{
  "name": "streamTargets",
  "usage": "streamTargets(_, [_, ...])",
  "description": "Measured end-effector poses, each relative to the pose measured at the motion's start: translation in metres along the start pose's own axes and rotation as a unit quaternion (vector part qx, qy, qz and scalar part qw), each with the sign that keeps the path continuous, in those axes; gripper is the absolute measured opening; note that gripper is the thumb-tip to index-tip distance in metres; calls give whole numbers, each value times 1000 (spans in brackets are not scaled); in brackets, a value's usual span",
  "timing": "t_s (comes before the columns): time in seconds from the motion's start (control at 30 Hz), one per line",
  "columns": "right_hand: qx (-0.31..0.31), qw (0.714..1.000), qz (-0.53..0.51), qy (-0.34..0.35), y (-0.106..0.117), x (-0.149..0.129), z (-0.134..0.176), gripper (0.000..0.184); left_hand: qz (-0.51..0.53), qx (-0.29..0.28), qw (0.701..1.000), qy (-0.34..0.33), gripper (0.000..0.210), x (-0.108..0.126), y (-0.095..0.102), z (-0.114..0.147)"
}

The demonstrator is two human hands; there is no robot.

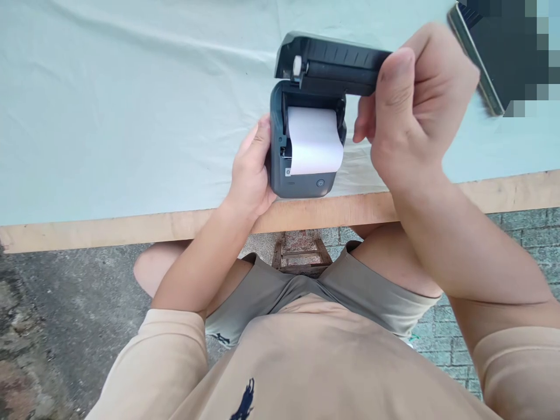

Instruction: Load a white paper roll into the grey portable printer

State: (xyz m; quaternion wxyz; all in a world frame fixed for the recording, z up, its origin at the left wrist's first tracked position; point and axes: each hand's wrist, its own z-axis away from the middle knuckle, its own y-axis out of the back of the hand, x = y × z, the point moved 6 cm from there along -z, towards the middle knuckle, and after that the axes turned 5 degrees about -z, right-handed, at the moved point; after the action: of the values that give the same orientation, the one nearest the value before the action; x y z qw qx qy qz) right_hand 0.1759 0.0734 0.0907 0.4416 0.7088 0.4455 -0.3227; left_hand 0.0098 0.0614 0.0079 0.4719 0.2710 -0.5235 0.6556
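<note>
A small dark label printer [301, 185] is held over the front edge of the table, its lid raised. Inside its bay sits a roll of white paper [315, 140], the loose end hanging over the front toward the power button. My left hand [254, 166] is closed around the printer's left side, thumb along the edge, other fingers hidden beneath. The lid [335, 61], with a black roller and a white gear on its inner face, is pinched at its right end by my right hand [420, 105], thumb on top.
A pale cloth [131, 116] covers the table, whose bare wooden edge [109, 230] runs in front of me. At the upper right lies a dark flat device [490, 64], partly blurred out. A wooden stool [301, 256] shows between my legs.
</note>
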Motion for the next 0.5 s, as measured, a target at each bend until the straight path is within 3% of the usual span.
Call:
streamTargets(0.23, [-75, 996, -38, -23, -4, -14, 3, 26, -2, -9, 1000, -6, 38, -3, 1, -2])
streamTargets(0.4, [-94, 992, 72, 42, -5, -6, 5, 35, -26, 0, 1000, -1, 37, 1, -1, 0])
streamTargets(0.5, [-122, 983, 107, 80, -10, -4, 4, 27, -22, 12, 1000, 4, 39, 1, -1, 2])
